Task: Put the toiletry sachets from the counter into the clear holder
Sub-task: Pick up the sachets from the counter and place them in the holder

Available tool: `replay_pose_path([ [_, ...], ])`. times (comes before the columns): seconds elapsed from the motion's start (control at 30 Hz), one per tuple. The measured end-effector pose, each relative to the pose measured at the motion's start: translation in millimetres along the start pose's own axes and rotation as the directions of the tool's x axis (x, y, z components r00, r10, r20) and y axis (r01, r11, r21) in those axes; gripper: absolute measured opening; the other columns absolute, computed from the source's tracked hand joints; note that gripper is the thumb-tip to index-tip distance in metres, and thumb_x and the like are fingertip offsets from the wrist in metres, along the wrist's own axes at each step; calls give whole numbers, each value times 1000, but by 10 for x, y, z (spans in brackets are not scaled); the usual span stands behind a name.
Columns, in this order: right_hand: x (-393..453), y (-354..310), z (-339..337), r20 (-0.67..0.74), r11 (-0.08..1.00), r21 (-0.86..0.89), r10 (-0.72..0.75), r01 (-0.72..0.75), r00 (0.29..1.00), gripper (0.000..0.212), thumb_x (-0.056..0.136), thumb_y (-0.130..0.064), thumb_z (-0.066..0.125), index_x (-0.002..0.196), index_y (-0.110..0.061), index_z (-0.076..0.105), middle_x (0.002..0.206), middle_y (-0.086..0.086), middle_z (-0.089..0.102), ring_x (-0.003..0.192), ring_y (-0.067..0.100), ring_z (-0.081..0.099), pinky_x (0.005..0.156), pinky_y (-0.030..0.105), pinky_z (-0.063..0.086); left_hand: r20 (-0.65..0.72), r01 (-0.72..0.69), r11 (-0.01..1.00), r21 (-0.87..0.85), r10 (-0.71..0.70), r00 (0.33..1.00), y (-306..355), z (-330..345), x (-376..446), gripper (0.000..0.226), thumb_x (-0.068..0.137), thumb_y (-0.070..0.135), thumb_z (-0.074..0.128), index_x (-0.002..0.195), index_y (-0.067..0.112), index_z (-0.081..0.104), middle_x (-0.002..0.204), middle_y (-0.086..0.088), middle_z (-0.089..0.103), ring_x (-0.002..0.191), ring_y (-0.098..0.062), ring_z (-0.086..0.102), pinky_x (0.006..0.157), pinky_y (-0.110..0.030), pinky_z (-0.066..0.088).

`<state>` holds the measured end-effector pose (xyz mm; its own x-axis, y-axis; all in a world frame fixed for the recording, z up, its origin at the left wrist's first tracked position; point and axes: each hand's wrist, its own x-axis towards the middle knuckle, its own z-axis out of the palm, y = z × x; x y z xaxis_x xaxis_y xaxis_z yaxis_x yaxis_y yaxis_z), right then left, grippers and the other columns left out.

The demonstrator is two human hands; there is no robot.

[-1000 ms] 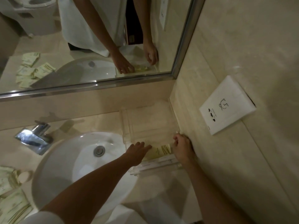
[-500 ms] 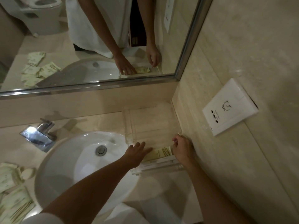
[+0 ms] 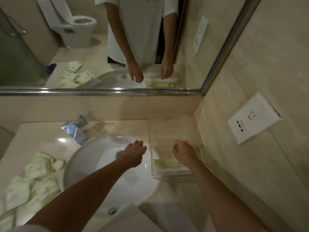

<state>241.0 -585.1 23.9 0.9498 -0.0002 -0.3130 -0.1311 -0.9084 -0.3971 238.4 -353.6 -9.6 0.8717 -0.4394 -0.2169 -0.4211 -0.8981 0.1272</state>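
The holder [image 3: 175, 148] stands on the desk [image 3: 41, 136] at the right, in the corner by the wall, just right of the sink [image 3: 103, 164]. It already has some sachets [image 3: 165, 164] lying flat in its near end; how many is hard to tell, since they overlap and the clear walls blur the edges. Its far part looks bare.

Most of the work appears to be left. A loose pile of sachets [image 3: 33, 180] lies on the desk at the near left, on the other side of the sink and well apart from the holder, and the mirror [image 3: 117, 91] shows the same heap spread out there. A small round item [image 3: 58, 164] sits at the pile's far edge.

Neither hand carries anything. The left hand [image 3: 133, 154] hovers over the sink's right side, fingers loosely spread and relaxed, just left of the holder. The right hand [image 3: 184, 153] hangs above the holder with its fingers curled in, and nothing shows between them.

By my reading, one batch is in and both hands are free for another trip. The pile at the left looks to need several more loads before the desk is cleared.
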Motion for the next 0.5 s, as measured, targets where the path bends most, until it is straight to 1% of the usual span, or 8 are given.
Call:
replay_pose_path([
  [0.13,-32,-471,75,46,995,-43,-85,87,995,9,84,-17,54,82,-18,63,87,4,67,80,23,64,68,30,51,-54,95,995,-41,-97,994,-394,-65,-397,22,87,8,47,105,14,58,113,-8,52,104,-24,47,84,-35,43],
  [0.2,-63,-720,148,57,989,-59,-132,135,990,9,85,-19,54,83,-18,63,88,5,68,81,26,65,70,31,51,-58,141,988,-65,-145,988,-603,-78,-636,19,88,13,51,106,13,58,113,-9,52,104,-25,47,85,-37,45],
  [0.27,-105,-974,236,69,980,-74,-177,182,982,8,86,-24,55,83,-19,61,91,6,68,85,29,64,73,33,51,-53,198,976,-91,-203,978,-810,-69,-893,20,87,10,50,105,13,59,112,-8,52,105,-25,47,88,-39,45],
  [0.33,-167,-1236,344,93,970,-92,-214,223,972,12,87,-29,56,84,-19,61,92,7,67,87,30,64,74,33,50,-38,255,960,-119,-261,965,-1014,-35,-1161,22,84,7,48,101,16,59,111,-7,53,107,-25,47,87,-38,44],
  [0.4,-236,-1501,472,120,957,-119,-250,264,961,15,89,-31,54,85,-18,61,90,6,67,84,28,63,70,31,47,-11,318,937,-145,-323,946,-1217,13,-1423,23,83,8,47,99,17,59,112,-7,52,110,-26,46,87,-38,42],
  [0.5,-354,-1886,687,170,932,-135,-312,335,935,19,92,-33,52,82,-17,58,83,5,64,74,24,59,63,29,42,15,401,896,-189,-406,914,-1490,84,-1788,22,84,10,46,100,16,59,113,-9,51,111,-28,47,87,-39,44],
])
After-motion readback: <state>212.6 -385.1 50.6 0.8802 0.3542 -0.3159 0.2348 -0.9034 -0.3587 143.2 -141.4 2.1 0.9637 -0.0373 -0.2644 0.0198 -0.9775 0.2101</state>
